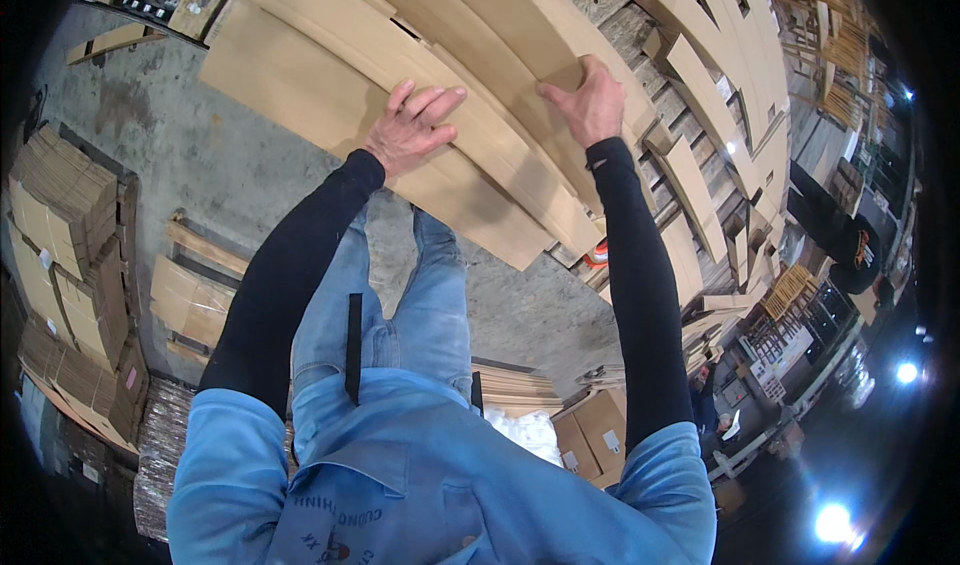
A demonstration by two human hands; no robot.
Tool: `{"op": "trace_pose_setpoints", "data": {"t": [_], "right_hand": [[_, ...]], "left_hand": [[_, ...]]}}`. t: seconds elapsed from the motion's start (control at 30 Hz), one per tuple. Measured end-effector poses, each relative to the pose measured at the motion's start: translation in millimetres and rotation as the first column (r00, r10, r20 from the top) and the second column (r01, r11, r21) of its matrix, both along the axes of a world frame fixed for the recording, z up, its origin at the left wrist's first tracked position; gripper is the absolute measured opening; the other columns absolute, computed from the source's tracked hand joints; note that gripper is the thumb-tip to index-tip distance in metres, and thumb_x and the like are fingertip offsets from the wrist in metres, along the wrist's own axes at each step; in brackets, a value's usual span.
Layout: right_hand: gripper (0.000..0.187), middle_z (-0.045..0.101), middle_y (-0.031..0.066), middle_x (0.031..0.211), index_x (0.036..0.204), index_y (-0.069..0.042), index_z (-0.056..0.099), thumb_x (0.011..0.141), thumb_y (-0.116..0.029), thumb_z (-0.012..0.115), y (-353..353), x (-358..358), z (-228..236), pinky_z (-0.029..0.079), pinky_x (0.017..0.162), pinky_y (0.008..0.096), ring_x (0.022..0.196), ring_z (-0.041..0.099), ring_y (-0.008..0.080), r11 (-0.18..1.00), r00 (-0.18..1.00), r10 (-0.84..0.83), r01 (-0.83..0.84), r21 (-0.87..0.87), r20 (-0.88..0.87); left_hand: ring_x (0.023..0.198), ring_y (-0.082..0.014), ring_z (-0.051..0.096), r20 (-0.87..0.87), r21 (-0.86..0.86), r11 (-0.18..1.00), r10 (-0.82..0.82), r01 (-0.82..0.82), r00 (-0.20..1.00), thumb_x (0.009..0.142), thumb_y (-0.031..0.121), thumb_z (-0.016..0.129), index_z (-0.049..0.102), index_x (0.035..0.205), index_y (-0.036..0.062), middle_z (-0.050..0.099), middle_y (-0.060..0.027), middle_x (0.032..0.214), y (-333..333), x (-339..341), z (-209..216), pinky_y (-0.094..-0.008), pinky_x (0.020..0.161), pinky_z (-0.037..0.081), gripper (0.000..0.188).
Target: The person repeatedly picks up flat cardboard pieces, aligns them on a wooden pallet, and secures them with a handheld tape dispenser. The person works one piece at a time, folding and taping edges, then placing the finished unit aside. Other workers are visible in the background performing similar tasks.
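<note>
Across the creased cardboard point(480, 135) at the far middle of the scene, the left grip point(410, 130) is wide, with fingers spread over the board, while the right grip point(592, 105), farther right, touches the same cardboard with thumb apart from the bent fingers; whether it clamps an edge cannot be told. Just beside the cardboard's right end lies a small orange-red item point(597, 255), and farther right are cardboard strips point(698, 80) over wooden slats point(625, 30). Well apart, to the left, flattened cardboard bundles point(70, 205) stand stacked beyond bare concrete floor point(120, 105).
</note>
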State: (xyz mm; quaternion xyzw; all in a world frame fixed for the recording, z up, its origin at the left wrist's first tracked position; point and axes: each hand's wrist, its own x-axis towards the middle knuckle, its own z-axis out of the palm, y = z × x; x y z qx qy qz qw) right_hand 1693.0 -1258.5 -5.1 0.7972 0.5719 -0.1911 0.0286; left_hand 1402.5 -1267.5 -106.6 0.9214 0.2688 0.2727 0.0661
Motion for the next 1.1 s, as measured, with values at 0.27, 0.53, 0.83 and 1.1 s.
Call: {"op": "trace_pose_setpoints", "data": {"t": [0.27, 0.53, 0.83, 1.1], "right_hand": [[0.073, 0.044, 0.0165, 0.154, 0.150, -0.021, 0.047, 0.082, -0.017, 0.072, -97.3, -118.8, -5.7, 0.038, 0.111, 0.0532, 0.138, 0.045, 0.0377, 0.946, 0.984, 0.175, -0.157, 0.284, -0.039], [0.062, 0.039, 0.0166, 0.153, 0.141, -0.031, 0.057, 0.082, -0.013, 0.066, -106.2, -121.4, -30.4, 0.034, 0.105, 0.0580, 0.132, 0.041, 0.0399, 0.897, 0.964, 0.251, -0.267, 0.352, 0.090], [0.061, 0.045, 0.0100, 0.149, 0.138, -0.039, 0.059, 0.082, -0.017, 0.068, -81.4, -46.2, 6.4, 0.037, 0.103, 0.0504, 0.127, 0.045, 0.0349, 0.794, 0.815, 0.575, -0.537, 0.285, -0.069], [0.072, 0.047, 0.0146, 0.144, 0.149, -0.041, 0.047, 0.083, -0.038, 0.075, -82.4, 24.1, -22.0, 0.038, 0.106, 0.0469, 0.128, 0.048, 0.0339, 0.801, 0.806, 0.588, -0.568, 0.189, -0.068]], "left_hand": [[0.133, -0.0252, 0.046, -0.105, -0.212, 0.964, -0.185, 0.160, 0.977, 0.080, 0.021, 0.067, 0.063, 0.090, 0.0252, 0.053, -0.0049, 0.140, 14.0, -12.4, -3.4, -0.0496, 0.120, 0.023, 0.011], [0.115, -0.0316, 0.065, 0.151, -0.121, 0.860, -0.477, 0.495, 0.866, 0.073, 0.010, 0.074, 0.062, 0.076, 0.0059, 0.067, -0.0145, 0.124, 34.8, -50.5, 63.0, -0.0445, 0.099, 0.056, 0.013], [0.122, -0.0330, 0.057, -0.530, -0.337, 0.892, -0.444, 0.301, 0.723, 0.076, 0.038, 0.078, 0.059, 0.114, 0.0120, 0.049, -0.0194, 0.138, 90.3, 16.9, 96.4, -0.0463, 0.100, 0.047, 0.050], [0.114, -0.0326, 0.056, -0.459, -0.349, 0.901, -0.405, 0.259, 0.791, 0.082, 0.041, 0.074, 0.059, 0.113, 0.0112, 0.054, -0.0174, 0.115, 48.9, 61.8, 72.7, -0.0441, 0.094, 0.047, 0.046]]}}
